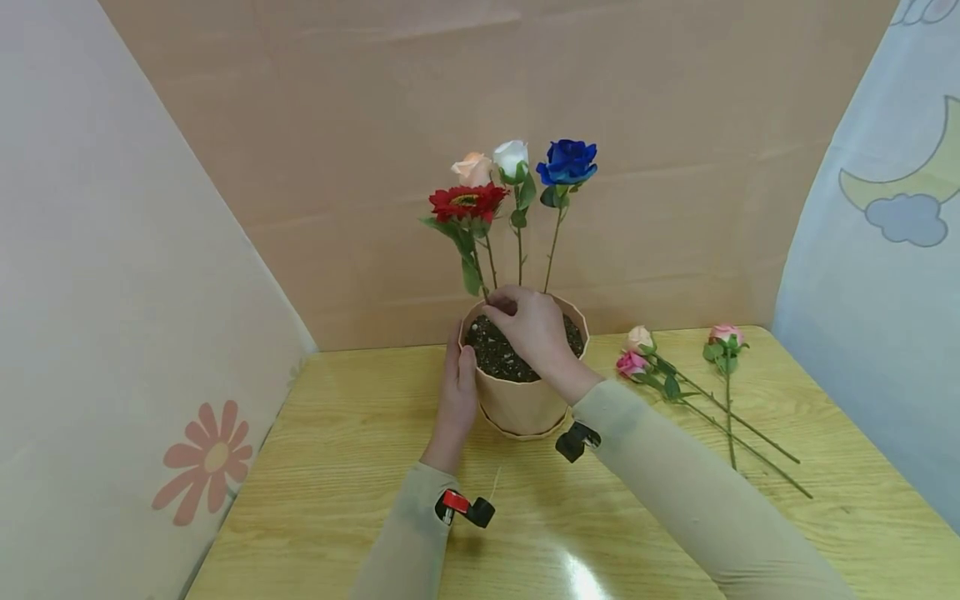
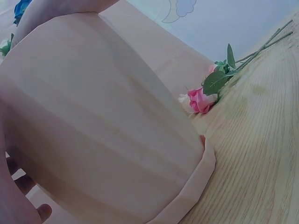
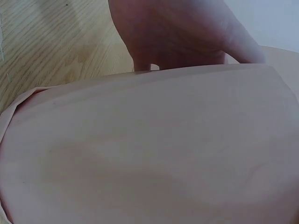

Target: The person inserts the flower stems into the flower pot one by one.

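A peach flower pot (image 1: 522,404) with dark soil (image 1: 495,350) stands on a saucer at the table's back. My left hand (image 1: 457,392) holds the pot's left side, thumb near the rim and fingers round the wall. Over the soil, my right hand (image 1: 536,329) pinches the lower stem of a red daisy-like flower (image 1: 468,202); its fingertips are partly hidden. A peach rose (image 1: 473,169), a white rose (image 1: 512,160) and a blue rose (image 1: 568,162) stand upright behind that hand, their stem bases hidden. The pot wall fills most of both wrist views.
To the pot's right, a pale peach rose (image 1: 640,338), a deep pink rose (image 1: 632,364) and a light pink rose (image 1: 726,335) lie on the wooden table (image 1: 337,467), stems crossing. A tan backdrop (image 1: 360,208) rises behind; printed cloths hang at both sides.
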A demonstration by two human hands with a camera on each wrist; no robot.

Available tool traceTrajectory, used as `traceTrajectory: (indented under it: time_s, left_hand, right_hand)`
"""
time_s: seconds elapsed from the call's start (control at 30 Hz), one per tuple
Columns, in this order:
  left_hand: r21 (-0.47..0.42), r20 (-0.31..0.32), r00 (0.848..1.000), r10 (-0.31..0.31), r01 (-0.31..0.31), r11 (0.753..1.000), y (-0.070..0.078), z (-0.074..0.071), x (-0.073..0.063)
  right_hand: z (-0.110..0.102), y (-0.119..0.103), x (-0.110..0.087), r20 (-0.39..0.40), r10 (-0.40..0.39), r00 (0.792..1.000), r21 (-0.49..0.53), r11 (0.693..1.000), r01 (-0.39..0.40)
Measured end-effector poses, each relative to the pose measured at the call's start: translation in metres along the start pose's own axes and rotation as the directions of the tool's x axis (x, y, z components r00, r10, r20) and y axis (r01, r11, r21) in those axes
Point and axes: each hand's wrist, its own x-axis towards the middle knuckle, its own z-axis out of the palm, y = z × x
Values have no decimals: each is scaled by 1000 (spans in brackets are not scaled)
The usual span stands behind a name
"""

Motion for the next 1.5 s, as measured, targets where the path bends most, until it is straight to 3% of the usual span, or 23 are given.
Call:
traceTrajectory:
  time_s: [0.33,1.5]
  left_hand:
    - [4,-5,1000,-26,26,1000,3,0,-1]
    - [-5,8,999,33,-33,999,1,-1,2]
  right_hand:
    - [1,-1,1,-1,-19,1000,6,1000,19]
    - [4,-3,1,67,-40,997,20,999,39]
